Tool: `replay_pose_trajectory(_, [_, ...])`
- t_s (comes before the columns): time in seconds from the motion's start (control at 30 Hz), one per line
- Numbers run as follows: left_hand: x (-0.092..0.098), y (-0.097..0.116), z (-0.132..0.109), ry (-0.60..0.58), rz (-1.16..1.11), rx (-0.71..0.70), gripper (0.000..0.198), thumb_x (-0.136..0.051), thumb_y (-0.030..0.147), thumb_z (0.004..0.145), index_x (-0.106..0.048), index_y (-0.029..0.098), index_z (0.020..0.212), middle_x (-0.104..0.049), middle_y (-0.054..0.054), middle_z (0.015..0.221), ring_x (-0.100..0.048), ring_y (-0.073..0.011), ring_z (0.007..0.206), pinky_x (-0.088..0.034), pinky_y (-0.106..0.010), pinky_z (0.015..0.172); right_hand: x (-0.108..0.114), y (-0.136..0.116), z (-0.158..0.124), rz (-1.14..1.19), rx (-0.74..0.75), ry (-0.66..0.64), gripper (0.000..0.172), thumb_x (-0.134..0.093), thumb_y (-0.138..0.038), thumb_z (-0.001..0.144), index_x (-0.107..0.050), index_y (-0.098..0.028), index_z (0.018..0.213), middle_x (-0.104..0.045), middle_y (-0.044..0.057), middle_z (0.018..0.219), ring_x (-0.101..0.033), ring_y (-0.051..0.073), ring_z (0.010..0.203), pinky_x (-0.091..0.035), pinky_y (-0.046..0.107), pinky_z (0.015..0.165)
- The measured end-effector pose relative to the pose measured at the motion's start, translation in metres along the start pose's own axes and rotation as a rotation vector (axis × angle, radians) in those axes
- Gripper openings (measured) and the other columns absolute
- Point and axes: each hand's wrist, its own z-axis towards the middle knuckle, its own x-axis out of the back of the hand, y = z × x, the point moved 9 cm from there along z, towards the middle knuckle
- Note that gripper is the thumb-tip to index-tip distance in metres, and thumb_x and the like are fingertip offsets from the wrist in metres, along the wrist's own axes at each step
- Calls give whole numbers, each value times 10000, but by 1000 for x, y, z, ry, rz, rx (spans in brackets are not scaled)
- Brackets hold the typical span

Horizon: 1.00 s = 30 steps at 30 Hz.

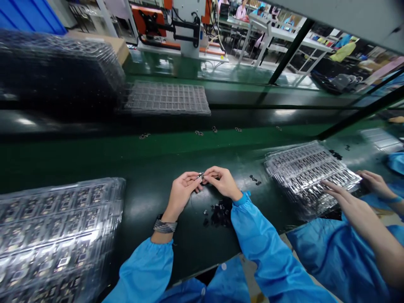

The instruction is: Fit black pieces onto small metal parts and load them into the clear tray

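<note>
My left hand [181, 192] and right hand [222, 182] meet above the line, fingers nearly closed, pinching a tiny metal part [200, 176] between them; its exact form is too small to make out. Just below my hands, a loose heap of black pieces [221, 213] lies on the dark green conveyor belt [151, 162], between my blue sleeves [268, 252]. A stack of clear plastic trays [57, 235] packed with dark square components sits to my left. Another stack [311, 176] sits to my right, a co-worker's hand [345, 204] lying over its edge. Small pieces [198, 133] dot the belt farther out, with a single clear tray [167, 99] beyond them. Past the line stand a machine with an orange plate [167, 25] and white workbenches [277, 38], where people in blue smocks [344, 51] work on the factory floor.
</note>
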Motion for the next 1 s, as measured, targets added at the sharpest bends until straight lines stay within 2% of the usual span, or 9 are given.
replay_pose_trajectory(0.17, [1,-1,-1,-11,-25,-4,378,-871,352,750,-710,111,992,-743,-73,772,-677,-163,624,-520,-278,599,-1,4,1,36,3,2,286,-803,-429,832,-685,-183,918,-762,36,775,-761,176,723,-596,295,743])
replay_pose_trajectory(0.4, [0,3,-1,-33,14,-36,383,-880,370,740,-725,116,981,-745,-64,759,-677,-164,620,-534,-286,615,-1,16,3,168,-96,-69,439,-871,-470,772,-610,-207,1008,-766,4,751,-748,183,667,-602,302,671])
replay_pose_trajectory(0.57, [0,6,-1,-40,53,-57,360,-869,358,756,-739,118,991,-740,-55,756,-671,-152,621,-529,-274,613,-5,21,3,146,-151,-123,416,-817,-552,812,-664,-171,875,-730,6,658,-646,120,534,-536,244,565])
replay_pose_trajectory(0.77, [1,8,-2,-12,-9,-56,378,-879,355,732,-736,120,990,-754,-67,806,-674,-150,616,-532,-275,609,-12,17,2,215,-151,-155,486,-718,-651,864,-687,-169,814,-738,26,690,-651,127,556,-529,254,566])
replay_pose_trajectory(1.0, [-1,7,-3,-12,61,-54,388,-865,379,744,-722,116,990,-746,-65,780,-679,-155,610,-532,-271,593,-7,13,1,142,-103,-99,414,-826,-559,794,-686,-175,857,-727,19,697,-638,131,579,-541,277,601])
